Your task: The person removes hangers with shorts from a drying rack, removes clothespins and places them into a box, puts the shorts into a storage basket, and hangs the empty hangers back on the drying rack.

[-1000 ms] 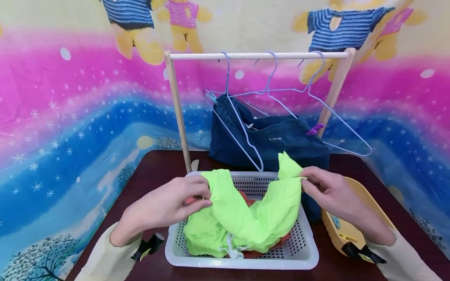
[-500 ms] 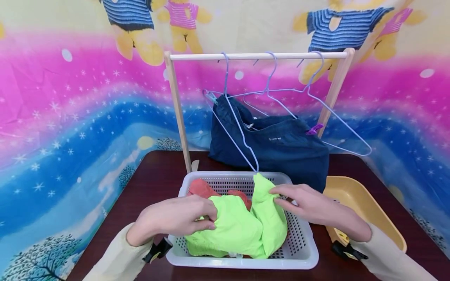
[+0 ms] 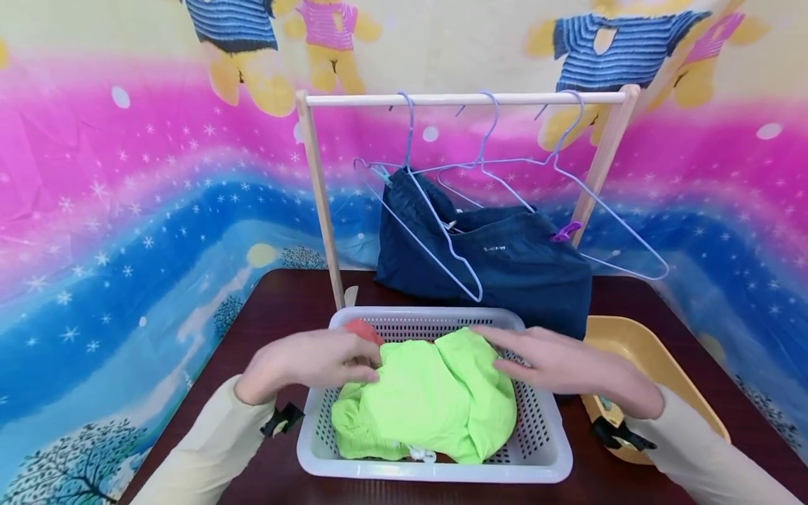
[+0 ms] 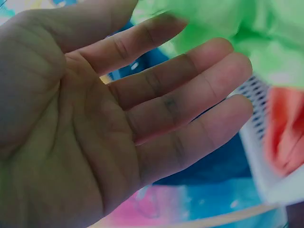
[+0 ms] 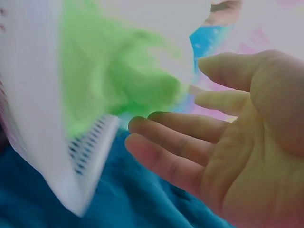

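A lime-green garment with a white drawstring (image 3: 421, 454), apparently shorts, lies folded over in the white perforated basket (image 3: 435, 471). At its left edge is my left hand (image 3: 315, 359); the left wrist view shows the fingers (image 4: 190, 99) extended, holding nothing. My right hand (image 3: 562, 361) hovers by the garment's upper right corner, and in the right wrist view its fingers (image 5: 175, 147) are loosely spread, holding nothing. Whether either hand's fingertips touch the cloth I cannot tell. Part of a red-orange garment (image 3: 365, 330) shows under the green one (image 3: 423, 393).
Behind the basket stands a wooden rack with a white bar (image 3: 442, 100) and several lilac hangers (image 3: 615, 214). Navy shorts (image 3: 505, 259) hang there, with a purple clip (image 3: 566, 231) on them. A yellow tray (image 3: 678, 375) sits to the right on the dark table (image 3: 271, 308).
Both hands have lowered the green garment, folded its raised parts over into the basket, and let go. The right hand has moved left from beyond the basket's rim. The front lilac hanger has swung slightly.
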The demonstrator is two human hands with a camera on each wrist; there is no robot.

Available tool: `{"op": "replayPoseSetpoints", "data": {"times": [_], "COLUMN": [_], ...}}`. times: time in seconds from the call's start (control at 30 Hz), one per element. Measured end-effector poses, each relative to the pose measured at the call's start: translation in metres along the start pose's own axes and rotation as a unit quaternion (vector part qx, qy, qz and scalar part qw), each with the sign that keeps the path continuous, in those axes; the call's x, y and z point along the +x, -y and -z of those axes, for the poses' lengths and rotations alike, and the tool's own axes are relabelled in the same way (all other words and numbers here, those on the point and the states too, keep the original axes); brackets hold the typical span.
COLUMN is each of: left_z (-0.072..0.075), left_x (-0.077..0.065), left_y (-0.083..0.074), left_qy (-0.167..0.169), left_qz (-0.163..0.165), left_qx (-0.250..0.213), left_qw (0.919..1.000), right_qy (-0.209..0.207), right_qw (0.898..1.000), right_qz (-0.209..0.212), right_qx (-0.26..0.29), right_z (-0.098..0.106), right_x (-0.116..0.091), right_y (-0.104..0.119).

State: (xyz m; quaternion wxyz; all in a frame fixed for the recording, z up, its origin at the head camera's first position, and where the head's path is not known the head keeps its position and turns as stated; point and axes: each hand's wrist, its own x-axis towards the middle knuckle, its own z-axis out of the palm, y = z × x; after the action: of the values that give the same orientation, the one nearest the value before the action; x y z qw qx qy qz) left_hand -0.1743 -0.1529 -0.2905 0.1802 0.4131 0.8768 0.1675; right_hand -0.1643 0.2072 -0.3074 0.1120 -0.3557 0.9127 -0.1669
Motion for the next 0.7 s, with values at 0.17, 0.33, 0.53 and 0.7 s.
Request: {"op": "replayPoseSetpoints", "data": {"times": [0.17, 0.33, 0.53, 0.7], "left_z": [0.027, 0.049, 0.064, 0.071], "left_x": [-0.014, -0.024, -0.021, -0.009], "left_y": [-0.001, 0.002, 0.019, 0.039], "left_qy": [-0.038, -0.118, -0.236, -0.329], "left_qz": [0.013, 0.024, 0.048, 0.082], "left_qx": [-0.016, 0.009, 0.01, -0.026], "left_qw": [0.9991, 0.9927, 0.9705, 0.9403], "right_qy": [-0.082, -0.152, -0.26, -0.328], "right_qw": [0.996, 0.986, 0.959, 0.936], "right_qz": [0.016, 0.001, 0.024, 0.033], "right_qx": [-0.025, -0.071, -0.108, -0.125], "right_z": [0.027, 0.053, 0.074, 0.088], "right_x": [-0.013, -0.028, -0.04, -0.041], "right_y": [0.002, 0.006, 0.004, -0.003]}}
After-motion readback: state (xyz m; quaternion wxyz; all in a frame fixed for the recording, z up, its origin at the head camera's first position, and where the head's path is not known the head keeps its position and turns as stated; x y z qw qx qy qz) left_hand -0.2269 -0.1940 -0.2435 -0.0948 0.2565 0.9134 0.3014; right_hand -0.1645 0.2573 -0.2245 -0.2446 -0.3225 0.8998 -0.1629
